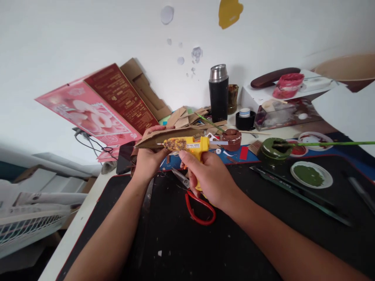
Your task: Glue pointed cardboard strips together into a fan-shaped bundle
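Note:
A yellow hot glue gun (202,145) is in my right hand (213,175), its fingers wrapped round the handle. A pale glue stick (218,143) juts from the gun's back end. The stained nozzle points left, close against a brown cardboard piece (155,137). My left hand (149,160) grips that cardboard from below and behind, with some fingers hidden by it. Beneath the gun, scissors with red handles (200,222) lie on the black mat (175,249), partly covered by my right hand.
Behind stand a black thermos (218,95) and cardboard scraps (178,117). Open paint jars, brown (233,142) and green (272,156), hold brushes. A lid with green paint (312,174) and a dark green cutter-like tool (301,197) lie right. A pink box (93,117) leans left.

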Action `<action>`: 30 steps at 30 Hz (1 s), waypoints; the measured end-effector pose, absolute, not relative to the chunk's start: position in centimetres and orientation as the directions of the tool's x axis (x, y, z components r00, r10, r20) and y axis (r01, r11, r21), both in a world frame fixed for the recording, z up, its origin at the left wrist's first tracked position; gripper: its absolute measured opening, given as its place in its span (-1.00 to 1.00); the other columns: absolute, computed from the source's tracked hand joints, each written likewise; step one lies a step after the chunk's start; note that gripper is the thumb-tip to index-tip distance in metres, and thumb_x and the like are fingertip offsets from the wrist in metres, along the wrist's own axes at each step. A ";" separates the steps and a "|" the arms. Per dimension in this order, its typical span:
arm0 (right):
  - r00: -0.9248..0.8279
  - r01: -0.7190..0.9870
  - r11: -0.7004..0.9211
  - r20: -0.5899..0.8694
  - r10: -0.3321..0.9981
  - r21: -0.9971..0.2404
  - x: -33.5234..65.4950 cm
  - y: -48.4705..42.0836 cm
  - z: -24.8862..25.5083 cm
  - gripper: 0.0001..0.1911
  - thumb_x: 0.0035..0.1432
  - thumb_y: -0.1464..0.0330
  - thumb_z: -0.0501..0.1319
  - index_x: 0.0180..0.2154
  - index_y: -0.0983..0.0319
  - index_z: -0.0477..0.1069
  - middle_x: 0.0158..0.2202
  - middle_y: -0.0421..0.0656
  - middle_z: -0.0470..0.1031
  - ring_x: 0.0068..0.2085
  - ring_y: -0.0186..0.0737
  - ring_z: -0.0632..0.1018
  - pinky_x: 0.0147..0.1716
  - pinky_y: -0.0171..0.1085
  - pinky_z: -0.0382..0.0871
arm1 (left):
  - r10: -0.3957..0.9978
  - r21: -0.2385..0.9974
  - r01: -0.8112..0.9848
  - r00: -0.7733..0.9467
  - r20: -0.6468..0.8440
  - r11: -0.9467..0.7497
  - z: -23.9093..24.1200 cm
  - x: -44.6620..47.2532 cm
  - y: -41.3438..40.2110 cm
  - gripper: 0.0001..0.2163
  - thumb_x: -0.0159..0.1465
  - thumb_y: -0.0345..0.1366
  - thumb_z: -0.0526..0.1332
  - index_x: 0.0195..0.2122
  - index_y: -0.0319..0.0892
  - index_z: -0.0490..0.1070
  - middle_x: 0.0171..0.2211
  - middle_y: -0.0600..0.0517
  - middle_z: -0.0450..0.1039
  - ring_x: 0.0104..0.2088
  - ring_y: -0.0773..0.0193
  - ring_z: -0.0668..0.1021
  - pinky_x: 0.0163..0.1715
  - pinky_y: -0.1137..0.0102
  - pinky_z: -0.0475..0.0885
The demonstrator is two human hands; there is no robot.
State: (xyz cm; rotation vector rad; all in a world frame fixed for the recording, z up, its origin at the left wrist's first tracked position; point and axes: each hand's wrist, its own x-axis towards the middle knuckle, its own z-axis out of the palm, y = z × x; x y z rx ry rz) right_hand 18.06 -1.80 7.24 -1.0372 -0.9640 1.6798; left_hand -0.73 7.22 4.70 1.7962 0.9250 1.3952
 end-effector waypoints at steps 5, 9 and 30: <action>-0.216 -0.274 -0.284 -0.229 0.949 -0.919 17.9 -1.8 7.0 -0.56 0.41 0.09 0.24 -0.48 0.17 0.39 -0.76 -0.34 0.28 -0.77 -0.39 0.31 -0.76 -0.40 0.16 | 0.845 0.846 0.097 0.185 0.502 -0.524 5.0 -0.6 6.9 -0.45 0.10 -0.19 0.62 0.05 -0.07 0.42 0.13 -0.16 0.64 0.14 -0.06 0.68 0.17 0.05 0.62; -0.197 -0.241 -0.265 -0.220 0.955 -0.934 17.8 -1.8 6.8 -0.55 0.40 0.07 0.24 -0.49 0.16 0.38 -0.75 -0.33 0.29 -0.76 -0.38 0.32 -0.75 -0.38 0.17 | 0.840 0.843 0.095 0.205 0.503 -0.529 5.1 -0.6 6.9 -0.46 0.13 -0.22 0.60 0.06 -0.07 0.42 0.14 -0.16 0.63 0.16 -0.05 0.67 0.20 0.05 0.61; -0.219 -0.205 -0.261 -0.216 0.952 -0.943 17.6 -2.1 6.8 -0.52 0.40 0.11 0.25 -0.55 0.16 0.32 -0.75 -0.33 0.30 -0.75 -0.38 0.34 -0.76 -0.40 0.17 | 0.761 0.734 0.226 0.316 0.567 -0.641 4.7 -0.5 6.8 -0.53 0.20 -0.26 0.55 0.07 -0.08 0.42 0.16 -0.13 0.61 0.20 -0.03 0.64 0.17 0.05 0.62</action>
